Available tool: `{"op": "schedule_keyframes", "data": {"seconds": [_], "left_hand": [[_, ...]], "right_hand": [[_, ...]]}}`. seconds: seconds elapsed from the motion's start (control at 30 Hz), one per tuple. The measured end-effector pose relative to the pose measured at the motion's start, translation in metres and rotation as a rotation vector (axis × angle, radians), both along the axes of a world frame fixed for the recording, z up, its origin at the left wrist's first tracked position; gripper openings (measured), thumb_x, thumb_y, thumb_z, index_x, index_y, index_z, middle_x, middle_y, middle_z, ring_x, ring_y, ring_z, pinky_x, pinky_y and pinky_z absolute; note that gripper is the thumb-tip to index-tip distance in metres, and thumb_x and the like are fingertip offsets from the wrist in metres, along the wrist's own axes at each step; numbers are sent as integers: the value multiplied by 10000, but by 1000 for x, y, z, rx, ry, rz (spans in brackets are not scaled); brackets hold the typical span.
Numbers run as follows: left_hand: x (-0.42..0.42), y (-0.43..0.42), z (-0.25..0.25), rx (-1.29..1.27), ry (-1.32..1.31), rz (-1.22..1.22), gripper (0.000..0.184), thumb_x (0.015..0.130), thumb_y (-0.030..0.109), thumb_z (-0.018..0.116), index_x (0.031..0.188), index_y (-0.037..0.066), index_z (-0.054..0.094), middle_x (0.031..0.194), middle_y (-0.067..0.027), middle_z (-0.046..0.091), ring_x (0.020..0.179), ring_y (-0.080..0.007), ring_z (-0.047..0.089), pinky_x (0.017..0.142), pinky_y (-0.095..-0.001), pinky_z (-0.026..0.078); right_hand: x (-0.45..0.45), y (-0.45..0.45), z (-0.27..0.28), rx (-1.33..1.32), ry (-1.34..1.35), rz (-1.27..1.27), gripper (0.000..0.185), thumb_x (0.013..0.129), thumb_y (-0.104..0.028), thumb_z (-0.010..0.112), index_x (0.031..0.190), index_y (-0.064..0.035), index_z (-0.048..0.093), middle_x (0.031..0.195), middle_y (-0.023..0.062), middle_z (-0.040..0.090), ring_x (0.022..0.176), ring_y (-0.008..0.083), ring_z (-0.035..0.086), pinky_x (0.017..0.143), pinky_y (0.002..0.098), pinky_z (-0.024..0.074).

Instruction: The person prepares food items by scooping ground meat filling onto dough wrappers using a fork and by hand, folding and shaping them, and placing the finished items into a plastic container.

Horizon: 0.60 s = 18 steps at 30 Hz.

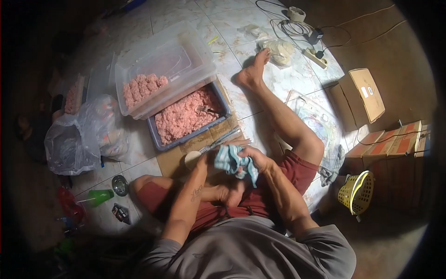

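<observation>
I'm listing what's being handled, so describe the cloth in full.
The cloth is light blue with paler stripes and looks like soft, thin fabric. It is bunched and creased, one end hanging toward the picture's lower right. It is held up, on the near side of the blue tub. The right grip holds it; the left grip is beside it, fingers mostly hidden, so contact there is unclear.

1 head camera faces forward-down — hands (204, 159) (255, 157) near, tiled floor (223, 28) beyond.
</observation>
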<state>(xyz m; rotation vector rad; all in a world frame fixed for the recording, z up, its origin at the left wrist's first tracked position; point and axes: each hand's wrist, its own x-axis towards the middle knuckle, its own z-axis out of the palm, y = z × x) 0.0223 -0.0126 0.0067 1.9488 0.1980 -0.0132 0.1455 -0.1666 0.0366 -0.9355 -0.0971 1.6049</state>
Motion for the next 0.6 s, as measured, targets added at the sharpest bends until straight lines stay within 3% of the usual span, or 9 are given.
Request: {"op": "schedule_keyframes", "data": {"seconds": [0.1,0.17,0.23,0.33,0.4,0.47,0.5,0.53,0.6], "left_hand": [[-18,4,8,206,106,-41,574,908,169,691,1428,19,500,1337,-86,583,1182,-198,580,1029,-346,470],[-30,12,12,233,195,57,564,893,123,705,1415,23,517,1322,-81,595,1168,-194,591,1023,-341,476],[-33,16,-6,-346,-23,473,335,936,143,689,1240,20,621,1116,-65,670,981,-133,635,883,-306,536],[-79,18,34,-283,12,681,228,963,192,684,1094,7,662,931,-33,685,815,-96,634,717,-279,541],[-110,24,35,-256,79,723,234,972,224,686,1031,-1,668,852,-21,679,747,-87,624,639,-274,529],[-128,32,29,26,70,748,232,977,227,683,976,-4,666,764,-18,655,637,-87,591,520,-301,473],[-135,37,26,64,142,758,218,938,218,720,1003,19,660,806,-69,660,699,-161,638,585,-342,495],[-138,36,20,62,129,773,218,938,218,720,1003,19,660,806,-69,660,699,-161,638,585,-342,495],[-136,25,13,570,-194,818,299,842,205,791,1058,56,649,934,-109,665,877,-272,648,762,-411,511]], "right_hand": [[16,-4,-9,86,-203,120,307,856,-240,625,1017,10,705,914,89,709,734,174,653,693,301,538],[25,-4,-13,95,-385,-51,285,874,-229,624,979,22,709,860,75,708,671,154,636,650,277,524],[29,1,15,52,-407,-280,275,903,-240,618,991,8,697,839,66,696,677,129,627,631,266,510],[52,12,3,-102,-1094,-357,290,929,-239,584,1092,-16,671,808,67,671,708,175,640,675,320,537],[47,18,-5,-183,-1086,-251,324,916,-229,605,1162,-23,647,875,106,686,795,255,667,766,395,536],[34,29,-19,-483,-1802,-179,361,892,-211,652,1210,-39,643,961,149,687,939,302,661,884,449,492],[27,38,-16,-324,-1906,-489,290,884,-192,688,1137,-51,683,992,163,661,1002,324,626,878,490,444],[27,47,-12,-306,-1919,-487,290,884,-192,688,1137,-51,683,992,163,661,1002,324,626,878,490,444],[26,70,42,-203,-1805,-359,142,893,-170,689,993,-72,712,920,132,624,963,328,610,826,475,415]]}}
